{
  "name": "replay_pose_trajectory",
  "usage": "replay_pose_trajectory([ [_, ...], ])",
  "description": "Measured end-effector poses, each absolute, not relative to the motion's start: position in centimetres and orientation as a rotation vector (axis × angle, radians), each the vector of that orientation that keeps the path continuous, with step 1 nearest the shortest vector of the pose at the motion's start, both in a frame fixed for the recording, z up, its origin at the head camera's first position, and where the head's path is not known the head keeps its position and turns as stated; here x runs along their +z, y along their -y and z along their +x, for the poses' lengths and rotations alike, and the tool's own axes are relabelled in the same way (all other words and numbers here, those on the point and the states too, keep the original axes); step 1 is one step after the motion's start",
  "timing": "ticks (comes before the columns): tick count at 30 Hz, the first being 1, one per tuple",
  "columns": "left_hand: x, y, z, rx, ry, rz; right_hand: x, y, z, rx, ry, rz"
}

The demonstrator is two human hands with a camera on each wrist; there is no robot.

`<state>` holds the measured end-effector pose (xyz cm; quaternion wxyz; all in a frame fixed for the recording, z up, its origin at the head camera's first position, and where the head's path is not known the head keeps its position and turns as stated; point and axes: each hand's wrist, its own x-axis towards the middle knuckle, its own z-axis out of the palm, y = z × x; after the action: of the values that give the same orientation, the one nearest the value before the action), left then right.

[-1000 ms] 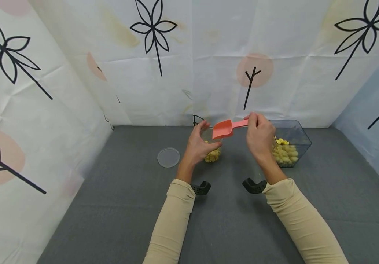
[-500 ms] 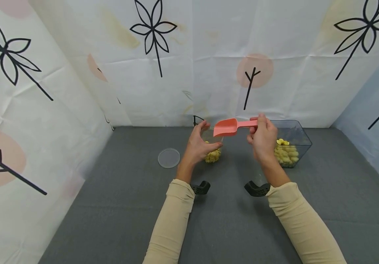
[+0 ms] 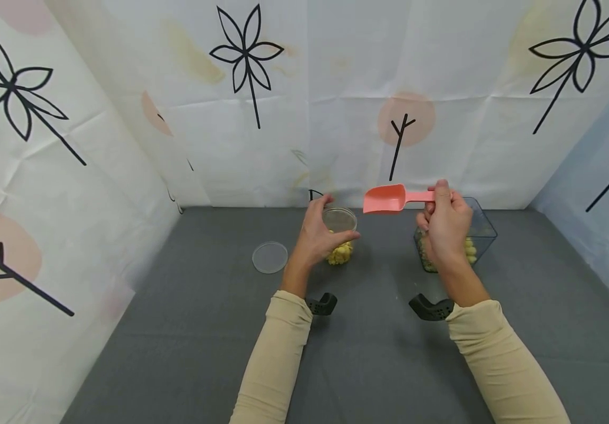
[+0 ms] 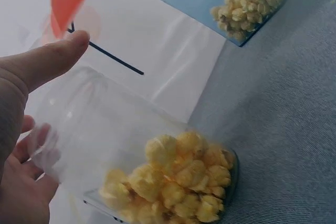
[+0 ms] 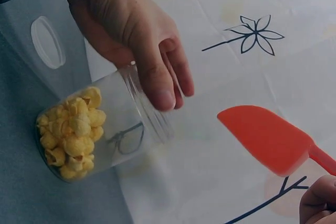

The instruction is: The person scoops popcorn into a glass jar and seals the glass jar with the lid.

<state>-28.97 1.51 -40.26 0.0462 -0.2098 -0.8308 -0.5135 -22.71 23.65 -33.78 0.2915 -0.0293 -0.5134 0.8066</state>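
Note:
My left hand (image 3: 317,235) grips a clear jar (image 3: 339,237) that stands on the grey table and holds yellow popcorn (image 4: 178,179) in its lower part; the jar (image 5: 105,129) shows in both wrist views. My right hand (image 3: 444,227) pinches the handle of a salmon-pink scoop (image 3: 389,198), held level in the air between the jar and a clear bin (image 3: 482,227). The scoop (image 5: 270,137) looks empty. The bin holds more popcorn (image 4: 247,3) and is partly hidden behind my right hand.
A round clear lid (image 3: 270,257) lies flat on the grey table (image 3: 188,306) left of the jar. Patterned white sheets wall the table at the back and both sides. Black wrist mounts (image 3: 321,304) sit by both sleeves.
My right hand has carried the scoop rightward and slightly up, from over the jar's mouth toward the bin. The left hand stays around the jar.

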Motion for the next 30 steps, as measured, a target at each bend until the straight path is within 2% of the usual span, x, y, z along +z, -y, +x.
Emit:
replay_pose_trajectory([
  [9, -37.8, -2.5, -28.0, -1.449, 2.419, -0.684, -32.5, -25.4, -21.7, 2.121, 1.361, -0.053],
  [18, -35.4, -5.7, -27.1, -1.536, 2.405, -0.82, -32.0, -27.8, -21.4, 1.986, 1.375, -0.108],
  [30, -35.1, -11.0, -27.5, -1.541, 2.531, -0.999, -30.4, -31.2, -20.9, 1.786, 1.529, -0.249],
])
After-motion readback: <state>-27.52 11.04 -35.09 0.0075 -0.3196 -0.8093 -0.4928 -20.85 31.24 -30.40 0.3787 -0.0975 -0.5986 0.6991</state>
